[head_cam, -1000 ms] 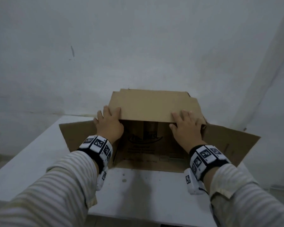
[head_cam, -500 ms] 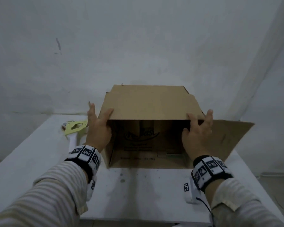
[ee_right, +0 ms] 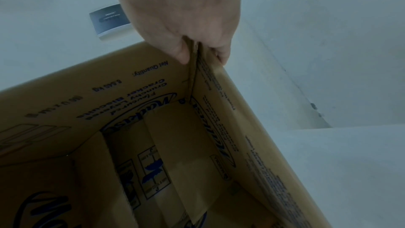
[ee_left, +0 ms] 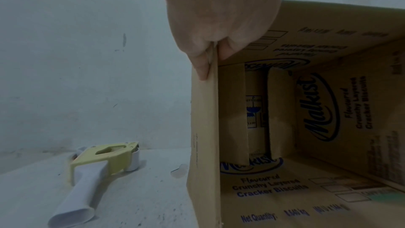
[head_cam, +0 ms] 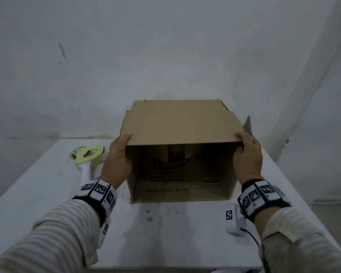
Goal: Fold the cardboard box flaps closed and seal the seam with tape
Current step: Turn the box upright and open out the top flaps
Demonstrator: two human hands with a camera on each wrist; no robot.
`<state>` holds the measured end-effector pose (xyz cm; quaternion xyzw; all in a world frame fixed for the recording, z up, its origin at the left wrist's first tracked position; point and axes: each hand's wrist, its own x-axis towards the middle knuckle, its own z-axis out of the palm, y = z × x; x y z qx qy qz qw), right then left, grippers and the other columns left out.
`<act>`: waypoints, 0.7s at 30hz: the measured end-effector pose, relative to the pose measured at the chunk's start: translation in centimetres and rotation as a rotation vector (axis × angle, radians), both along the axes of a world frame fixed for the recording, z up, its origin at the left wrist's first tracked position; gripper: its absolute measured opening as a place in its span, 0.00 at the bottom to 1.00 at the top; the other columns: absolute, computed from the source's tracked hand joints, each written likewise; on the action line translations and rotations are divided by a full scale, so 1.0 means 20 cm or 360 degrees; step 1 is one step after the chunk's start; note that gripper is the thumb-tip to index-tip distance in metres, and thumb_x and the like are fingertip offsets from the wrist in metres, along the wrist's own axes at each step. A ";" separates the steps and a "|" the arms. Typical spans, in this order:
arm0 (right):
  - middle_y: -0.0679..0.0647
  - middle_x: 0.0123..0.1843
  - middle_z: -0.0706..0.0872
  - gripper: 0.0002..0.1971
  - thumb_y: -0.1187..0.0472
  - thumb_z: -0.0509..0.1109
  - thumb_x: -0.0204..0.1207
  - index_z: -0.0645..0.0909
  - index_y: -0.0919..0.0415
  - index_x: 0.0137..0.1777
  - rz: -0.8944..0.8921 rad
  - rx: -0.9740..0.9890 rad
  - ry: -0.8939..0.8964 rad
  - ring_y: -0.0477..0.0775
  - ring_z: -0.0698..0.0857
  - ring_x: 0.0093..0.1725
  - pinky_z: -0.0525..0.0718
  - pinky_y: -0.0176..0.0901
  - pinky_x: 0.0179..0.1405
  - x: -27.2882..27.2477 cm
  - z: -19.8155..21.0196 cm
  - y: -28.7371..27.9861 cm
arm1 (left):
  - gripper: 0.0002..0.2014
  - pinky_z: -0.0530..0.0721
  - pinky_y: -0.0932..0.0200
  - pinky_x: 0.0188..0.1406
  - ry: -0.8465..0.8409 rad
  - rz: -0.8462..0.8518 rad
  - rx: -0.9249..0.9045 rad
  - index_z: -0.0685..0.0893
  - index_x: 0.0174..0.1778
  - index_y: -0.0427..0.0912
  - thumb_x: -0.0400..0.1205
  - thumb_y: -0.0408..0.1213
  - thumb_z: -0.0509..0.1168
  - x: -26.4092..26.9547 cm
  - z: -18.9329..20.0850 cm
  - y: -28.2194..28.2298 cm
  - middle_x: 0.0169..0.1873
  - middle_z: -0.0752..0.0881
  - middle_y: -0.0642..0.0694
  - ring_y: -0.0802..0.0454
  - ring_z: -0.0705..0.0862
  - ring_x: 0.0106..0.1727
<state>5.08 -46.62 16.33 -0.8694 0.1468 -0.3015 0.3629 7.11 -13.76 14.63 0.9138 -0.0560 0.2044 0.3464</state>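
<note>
A white table (head_cam: pixel 47 194) stands against a pale wall (head_cam: pixel 165 46). On it the cardboard box (head_cam: pixel 181 123) lies on its side, with the open mouth towards the person. The left hand (head_cam: pixel 117 160) grasps the upper left corner of the mouth, the thumb on top and fingers (ee_left: pixel 225 49) curled around the edge. The right hand (head_cam: pixel 248 156) pinches the upper right corner in the same way. The tape dispenser (head_cam: pixel 87 156), yellow with a white handle, lies on the table just left of the box, apart from both hands.
</note>
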 end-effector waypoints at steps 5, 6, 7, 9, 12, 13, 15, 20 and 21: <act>0.63 0.66 0.82 0.26 0.75 0.56 0.76 0.80 0.52 0.67 -0.0048 -0.0027 0.0063 0.67 0.80 0.62 0.78 0.48 0.63 0.02 0.02 -0.06 | 0.35 0.78 0.52 0.45 0.0030 -0.0037 0.0016 0.61 0.80 0.47 0.78 0.17 0.58 0.02 -0.02 0.02 0.67 0.71 0.30 0.31 0.81 0.53; 0.63 0.66 0.83 0.26 0.76 0.56 0.75 0.81 0.52 0.67 -0.0039 -0.0034 0.0071 0.67 0.81 0.62 0.78 0.47 0.64 0.02 0.02 -0.06 | 0.37 0.81 0.49 0.47 0.0021 -0.0077 0.0009 0.60 0.79 0.50 0.77 0.17 0.58 0.03 -0.03 0.03 0.67 0.70 0.30 0.32 0.81 0.53; 0.63 0.66 0.83 0.27 0.76 0.56 0.75 0.81 0.53 0.66 -0.0023 -0.0029 0.0076 0.67 0.81 0.62 0.78 0.47 0.65 0.01 0.03 -0.06 | 0.38 0.83 0.45 0.50 0.0008 -0.0103 0.0002 0.58 0.78 0.52 0.77 0.17 0.58 0.05 -0.03 0.04 0.67 0.69 0.30 0.34 0.81 0.54; 0.63 0.66 0.84 0.27 0.77 0.57 0.73 0.82 0.54 0.66 0.0021 0.0030 0.0059 0.67 0.82 0.63 0.79 0.49 0.68 0.01 0.04 -0.06 | 0.39 0.83 0.41 0.52 -0.0003 -0.0101 -0.0007 0.57 0.78 0.51 0.76 0.16 0.58 0.07 -0.03 0.05 0.67 0.69 0.31 0.38 0.79 0.55; 0.62 0.66 0.84 0.27 0.77 0.58 0.72 0.83 0.53 0.65 0.0060 0.0052 0.0048 0.65 0.82 0.62 0.78 0.45 0.68 -0.01 0.07 -0.06 | 0.39 0.84 0.42 0.54 0.0000 -0.0037 -0.0081 0.59 0.76 0.52 0.73 0.16 0.59 0.06 -0.01 0.02 0.66 0.70 0.34 0.37 0.80 0.57; 0.62 0.66 0.85 0.27 0.77 0.58 0.73 0.83 0.52 0.65 0.0062 0.0038 0.0052 0.65 0.82 0.62 0.78 0.43 0.67 -0.02 0.09 -0.07 | 0.39 0.84 0.42 0.54 0.0004 -0.0019 -0.0107 0.60 0.75 0.54 0.72 0.17 0.59 0.05 0.01 0.01 0.66 0.71 0.35 0.36 0.80 0.58; 0.62 0.65 0.85 0.27 0.76 0.58 0.73 0.83 0.52 0.65 0.0071 0.0012 0.0042 0.64 0.83 0.60 0.78 0.42 0.64 -0.03 0.14 -0.08 | 0.37 0.85 0.41 0.45 0.0023 -0.0011 -0.0128 0.61 0.75 0.55 0.73 0.18 0.57 0.03 0.07 0.00 0.64 0.71 0.35 0.34 0.81 0.51; 0.57 0.68 0.84 0.24 0.74 0.58 0.77 0.81 0.55 0.67 0.0131 -0.0171 0.0003 0.61 0.82 0.63 0.69 0.27 0.58 -0.04 0.32 -0.12 | 0.30 0.75 0.52 0.38 0.0090 0.0135 0.0028 0.62 0.74 0.56 0.78 0.27 0.56 0.05 0.33 0.04 0.56 0.80 0.37 0.37 0.82 0.46; 0.59 0.67 0.84 0.23 0.73 0.59 0.77 0.81 0.55 0.68 0.0141 -0.0200 0.0007 0.62 0.82 0.63 0.70 0.29 0.59 -0.03 0.36 -0.13 | 0.30 0.75 0.53 0.38 0.0093 0.0128 0.0066 0.62 0.74 0.55 0.77 0.27 0.56 0.06 0.38 0.05 0.54 0.81 0.37 0.38 0.81 0.45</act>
